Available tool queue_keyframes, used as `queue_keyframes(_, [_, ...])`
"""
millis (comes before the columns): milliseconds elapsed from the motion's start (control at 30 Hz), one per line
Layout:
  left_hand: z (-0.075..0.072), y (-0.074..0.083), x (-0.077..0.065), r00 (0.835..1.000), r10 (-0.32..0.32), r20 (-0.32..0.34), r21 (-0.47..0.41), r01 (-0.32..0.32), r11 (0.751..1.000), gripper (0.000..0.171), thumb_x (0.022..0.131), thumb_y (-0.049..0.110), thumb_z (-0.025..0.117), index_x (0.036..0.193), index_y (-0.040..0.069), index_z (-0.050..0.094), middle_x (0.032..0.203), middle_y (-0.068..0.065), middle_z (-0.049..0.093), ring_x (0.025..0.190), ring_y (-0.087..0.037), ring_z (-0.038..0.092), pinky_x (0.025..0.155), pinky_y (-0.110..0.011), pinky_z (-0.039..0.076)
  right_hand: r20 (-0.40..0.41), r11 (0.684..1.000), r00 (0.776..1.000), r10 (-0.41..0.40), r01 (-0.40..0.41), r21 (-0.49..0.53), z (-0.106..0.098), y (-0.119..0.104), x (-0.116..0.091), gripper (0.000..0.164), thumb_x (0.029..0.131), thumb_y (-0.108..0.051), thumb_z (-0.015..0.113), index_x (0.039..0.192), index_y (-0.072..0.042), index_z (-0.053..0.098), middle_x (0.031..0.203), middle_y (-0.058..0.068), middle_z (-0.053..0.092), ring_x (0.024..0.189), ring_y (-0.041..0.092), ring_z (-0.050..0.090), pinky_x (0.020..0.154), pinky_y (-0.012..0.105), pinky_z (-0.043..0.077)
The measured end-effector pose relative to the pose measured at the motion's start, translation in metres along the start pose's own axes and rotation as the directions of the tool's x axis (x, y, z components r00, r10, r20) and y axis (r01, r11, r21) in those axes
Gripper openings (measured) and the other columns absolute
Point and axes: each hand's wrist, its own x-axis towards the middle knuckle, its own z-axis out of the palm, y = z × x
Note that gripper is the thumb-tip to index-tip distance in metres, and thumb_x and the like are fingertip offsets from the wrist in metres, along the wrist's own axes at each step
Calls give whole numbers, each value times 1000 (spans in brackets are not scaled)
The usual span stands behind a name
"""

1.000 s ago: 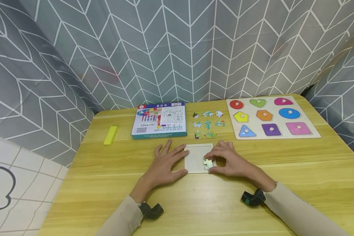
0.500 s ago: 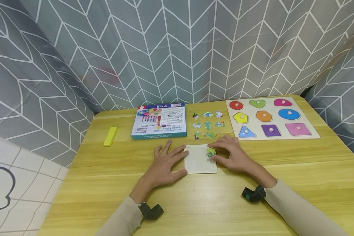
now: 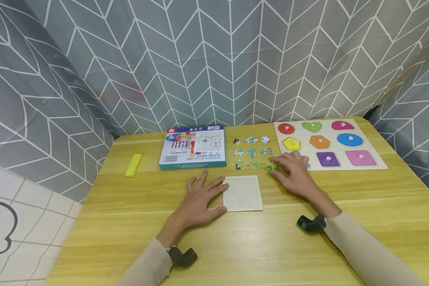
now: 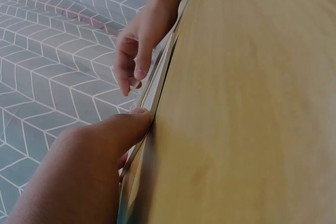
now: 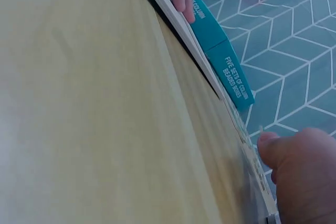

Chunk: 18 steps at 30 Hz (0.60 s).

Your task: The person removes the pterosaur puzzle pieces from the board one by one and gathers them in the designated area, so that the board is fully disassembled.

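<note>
A green-printed jigsaw piece (image 3: 271,167) is pinched between the thumb and fingers of my right hand (image 3: 292,172), at the right end of the lowest row of puzzle pieces (image 3: 252,153). My left hand (image 3: 201,198) lies with fingers spread on the table, its fingertips and thumb at the left edge of a pale square puzzle tray (image 3: 242,194) with a shallow raised rim. In the left wrist view, the left thumb (image 4: 134,124) presses on the tray's edge. The right wrist view shows the right thumb (image 5: 270,145) low over the table, the piece mostly hidden.
Behind the tray stands a flat box (image 3: 193,147) printed with beaded columns. A peg board (image 3: 305,153) with coloured shapes lies at the back right, partly under the right hand. Far left is a yellow block (image 3: 134,165). A grey patterned curtain (image 3: 214,63) hangs along the back edge.
My right hand has carried the jigsaw piece from over the tray's right side, away and rightward to the puzzle rows; its pale back showed earlier, now its green print. The left hand stays put.
</note>
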Motion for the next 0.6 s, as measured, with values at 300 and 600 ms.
queue_keyframes(300, [0,-1,0,1000,-4,3,1,4,1000,68,94,62,53,154,32,45,166,10,35,156,-46,16,116,-69,15,13,997,999,52,-51,-57,-1,5,4,38,83,-11,82,120,-7,73,107,12,71,96,27,40,78,48,15])
queue_keyframes(600, [1,-1,0,1000,-8,10,0,8,1000,68,94,63,54,155,33,44,166,11,34,157,-46,15,116,-69,14,51,995,996,71,-68,-67,2,7,9,36,85,-14,80,120,-6,74,109,13,70,97,28,42,79,49,15])
